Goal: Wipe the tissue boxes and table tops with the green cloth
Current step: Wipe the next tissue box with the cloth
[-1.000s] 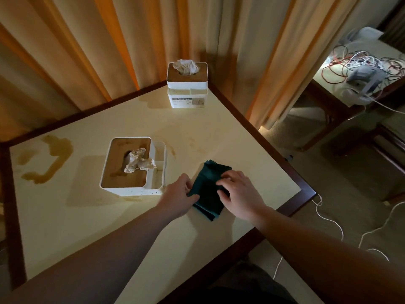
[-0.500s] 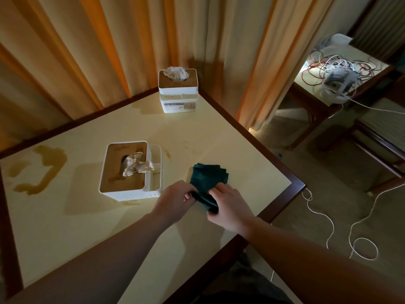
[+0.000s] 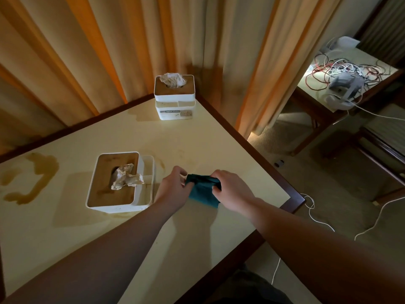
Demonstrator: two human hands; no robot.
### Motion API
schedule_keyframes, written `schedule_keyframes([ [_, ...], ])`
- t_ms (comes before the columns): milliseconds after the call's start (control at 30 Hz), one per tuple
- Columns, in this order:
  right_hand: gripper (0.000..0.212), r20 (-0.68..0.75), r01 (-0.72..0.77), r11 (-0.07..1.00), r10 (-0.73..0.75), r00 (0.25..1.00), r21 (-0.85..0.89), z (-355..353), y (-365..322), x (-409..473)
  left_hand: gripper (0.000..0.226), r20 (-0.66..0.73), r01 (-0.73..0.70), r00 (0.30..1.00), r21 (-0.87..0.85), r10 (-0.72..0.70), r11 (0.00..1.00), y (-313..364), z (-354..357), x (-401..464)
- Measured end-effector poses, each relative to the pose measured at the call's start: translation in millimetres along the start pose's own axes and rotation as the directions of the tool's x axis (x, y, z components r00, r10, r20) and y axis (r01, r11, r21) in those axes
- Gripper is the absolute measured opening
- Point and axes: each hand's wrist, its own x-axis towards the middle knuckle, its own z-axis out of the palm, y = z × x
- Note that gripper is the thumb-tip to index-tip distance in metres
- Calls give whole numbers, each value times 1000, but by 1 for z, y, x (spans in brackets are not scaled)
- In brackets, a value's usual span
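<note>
I hold the green cloth (image 3: pixel 202 191) between both hands just above the counter (image 3: pixel 197 145), near its right edge. My left hand (image 3: pixel 173 190) pinches its left corner and my right hand (image 3: pixel 232 191) grips its right side with curled fingers. The near tissue box (image 3: pixel 119 183) sits just left of my left hand; the far tissue box (image 3: pixel 174 97) stands at the far corner. A brown stain (image 3: pixel 32 178) marks the counter's left side.

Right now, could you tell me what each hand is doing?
Left hand: grips the left edge of the cloth.
Right hand: fingers curled round the cloth's right side.
</note>
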Motion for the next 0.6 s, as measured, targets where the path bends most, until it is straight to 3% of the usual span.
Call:
schedule_keyframes([
  [167, 37, -28, -1, 999, 0, 1000, -52, 6, 10, 15, 25, -35, -15, 999, 179, 21, 984, -7, 13, 20],
  [267, 46, -119, 153, 972, -176, 977, -178, 15, 11, 14, 18, -44, -119, 989, 324, 140, 939, -20, 25, 20],
  [400, 52, 100, 393, 897, -381, 919, -203, 34, 15, 14, 16, -36, -267, 953, 363, 300, 893, -41, 35, 12],
  [500, 56, 220, 398, 891, -352, 910, -218, 42, 21, 17, 35, -7, -324, 933, 424, 361, 846, -52, 34, 6],
  [600, 60, 242, 379, 882, -317, 917, -280, 45, 23, 17, 55, 50, -362, 912, 561, 407, 744, -59, 31, 3],
])
